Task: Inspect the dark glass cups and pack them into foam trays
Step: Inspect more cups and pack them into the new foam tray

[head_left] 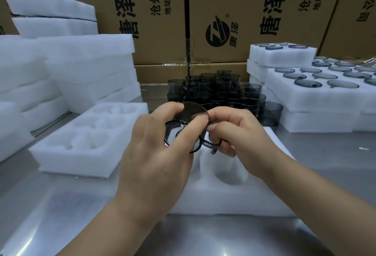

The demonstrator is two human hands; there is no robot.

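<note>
I hold one dark glass cup (190,122) on its side above a white foam tray (230,192), its base pointing away from me. My left hand (156,149) grips the cup's body, thumb and fingers curled round it. My right hand (234,131) pinches the cup's handle at the right. The tray under my hands shows one open round pocket near the right hand. Several more dark glass cups (215,92) stand stacked in a cluster at the back of the steel table (61,211).
A second foam tray (50,154) with open pockets lies at the left. Stacks of foam (81,62) rise behind it. At the right, foam trays (317,101) holding cups are piled up. Cardboard boxes (234,11) wall off the back.
</note>
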